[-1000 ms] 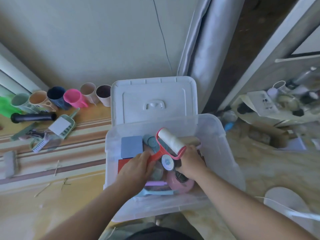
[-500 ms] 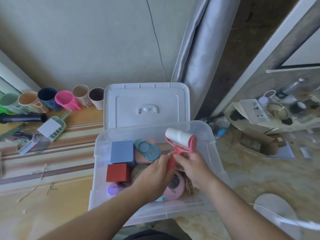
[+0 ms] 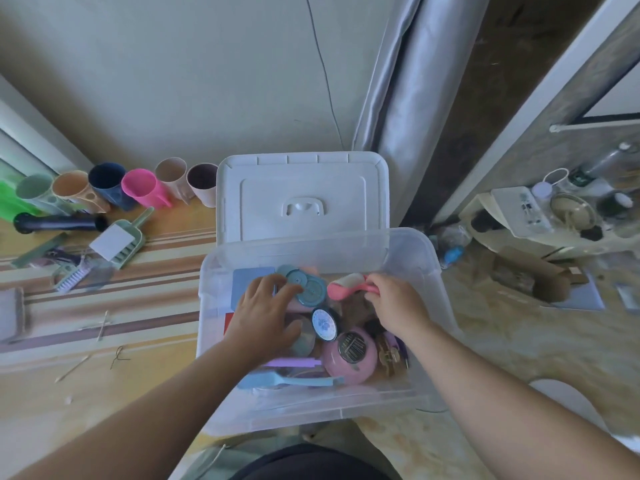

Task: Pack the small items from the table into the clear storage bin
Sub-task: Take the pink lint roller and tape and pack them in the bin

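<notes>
While right hand [image 3: 398, 303] fingers pinch the pink lint roller [image 3: 348, 285] low at 1 o'clock inside the clear bin [image 3: 429, 271], lay it flat; left hand [image 3: 265, 315], fingers spread, shoving the teal disc [image 3: 306, 289] clear.

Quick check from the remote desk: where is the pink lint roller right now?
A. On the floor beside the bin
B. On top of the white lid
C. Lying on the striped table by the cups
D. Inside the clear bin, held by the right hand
D: the lint roller lies low inside the bin, the right hand curled round its handle, while the left hand rests on other items there.
</notes>
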Demonstrator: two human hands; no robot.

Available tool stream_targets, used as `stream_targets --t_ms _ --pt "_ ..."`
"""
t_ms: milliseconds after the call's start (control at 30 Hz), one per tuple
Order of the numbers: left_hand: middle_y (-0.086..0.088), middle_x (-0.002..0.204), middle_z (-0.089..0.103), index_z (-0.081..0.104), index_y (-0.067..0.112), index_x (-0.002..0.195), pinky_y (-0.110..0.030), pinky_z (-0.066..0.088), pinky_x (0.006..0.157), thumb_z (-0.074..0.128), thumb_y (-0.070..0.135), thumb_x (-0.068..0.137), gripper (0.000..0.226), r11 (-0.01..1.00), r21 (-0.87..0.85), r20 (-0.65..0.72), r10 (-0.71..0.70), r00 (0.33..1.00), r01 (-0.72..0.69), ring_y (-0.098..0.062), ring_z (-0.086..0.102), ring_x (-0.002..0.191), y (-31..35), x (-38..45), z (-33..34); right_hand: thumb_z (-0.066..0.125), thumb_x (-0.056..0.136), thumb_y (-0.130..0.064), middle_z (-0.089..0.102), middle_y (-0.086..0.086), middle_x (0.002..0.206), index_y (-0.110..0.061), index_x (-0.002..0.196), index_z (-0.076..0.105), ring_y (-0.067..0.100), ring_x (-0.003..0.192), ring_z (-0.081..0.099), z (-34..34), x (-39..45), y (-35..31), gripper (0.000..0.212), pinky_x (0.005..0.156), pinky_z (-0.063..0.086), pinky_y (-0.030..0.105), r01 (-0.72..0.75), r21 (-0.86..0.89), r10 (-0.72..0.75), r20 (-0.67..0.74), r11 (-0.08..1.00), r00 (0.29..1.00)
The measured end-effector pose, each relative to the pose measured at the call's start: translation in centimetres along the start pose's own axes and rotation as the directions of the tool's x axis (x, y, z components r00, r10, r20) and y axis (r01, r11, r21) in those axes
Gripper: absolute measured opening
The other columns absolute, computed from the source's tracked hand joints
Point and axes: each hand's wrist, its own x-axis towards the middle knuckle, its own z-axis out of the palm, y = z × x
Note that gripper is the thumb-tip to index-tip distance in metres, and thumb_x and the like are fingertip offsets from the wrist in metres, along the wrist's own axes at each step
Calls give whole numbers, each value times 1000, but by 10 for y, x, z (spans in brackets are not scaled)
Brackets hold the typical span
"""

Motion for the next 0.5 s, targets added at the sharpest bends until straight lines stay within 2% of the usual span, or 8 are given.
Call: stream_targets --t_ms 100,233,367,433,500 --pt "-3 148 43 52 33 142 -51 40 110 65 43 82 63 1000 8 -1 -24 1000 24 -32 36 137 -7 -5 0 66 103 -22 70 -3 128 -26 130 66 24 113 67 5 1 1 28 94 57 45 -8 -22 9 25 1000 1000" --pt "-5 149 43 53 32 143 -52 38 110 71 45 79 68 1000 -21 -62 -23 998 22 -34 38 137 -18 -11 1 69 100 -25 64 0 127 -21 125 70 28 117 61 1 1 -10 26 97 54 43 57 -43 -59 -56 997 997" --pt "-4 148 45 45 31 150 -48 36 114 80 59 74 88 992 -122 -86 15 996 -25 -30 39 135 -32 -15 -9 81 87 -27 64 1 131 -19 129 67 21 122 55 -2 -6 -59 45 98 50 38 278 47 -271 -127 959 954" --pt "-2 146 46 46 33 149 -46 38 113 79 58 73 87 988 -146 -143 32 989 -53 -30 41 134 -45 -19 -20 83 83 -25 65 3 132 -16 131 66 21 124 52 2 -9 -95 51 101 47 37 399 73 -389 -126 914 913" --pt "-1 144 47 48 32 147 -44 37 113 77 57 74 83 985 -166 -215 0 977 -37 -28 42 135 -67 -26 -34 83 83 -23 63 7 136 -11 136 65 28 129 53 9 -10 -133 56 109 45 40 455 99 -447 -95 885 889"
